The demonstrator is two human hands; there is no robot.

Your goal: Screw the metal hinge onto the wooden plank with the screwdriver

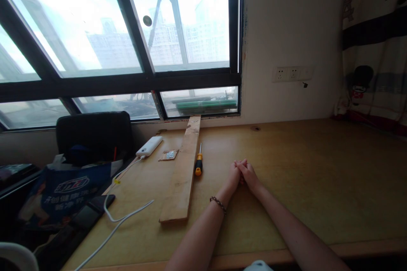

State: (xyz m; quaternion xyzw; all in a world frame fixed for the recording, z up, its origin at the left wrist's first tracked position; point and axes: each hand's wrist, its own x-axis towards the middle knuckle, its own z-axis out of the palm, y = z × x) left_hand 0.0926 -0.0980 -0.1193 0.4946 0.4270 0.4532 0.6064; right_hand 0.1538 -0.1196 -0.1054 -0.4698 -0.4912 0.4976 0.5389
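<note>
My left hand (233, 175) and my right hand (250, 175) rest clasped together on the wooden table (302, 186), fingers closed around one another. No object shows in either. To their left lies a screwdriver (199, 163) with a yellow and black handle, its shaft pointing toward the window. Right beside it a long wooden board (181, 173) lies flat, its far end near the window sill. Beyond the board's left edge sits a small piece of cardboard (163, 156) with a metal piece (170, 155) on it, too small to make out.
A white power bank (149, 146) with a white cable (110, 216) lies at the table's left edge. A dark chair (95, 133) and a blue bag (70, 190) stand left of the table. Behind are a window (190, 78), wall sockets (288, 73) and a curtain (372, 51).
</note>
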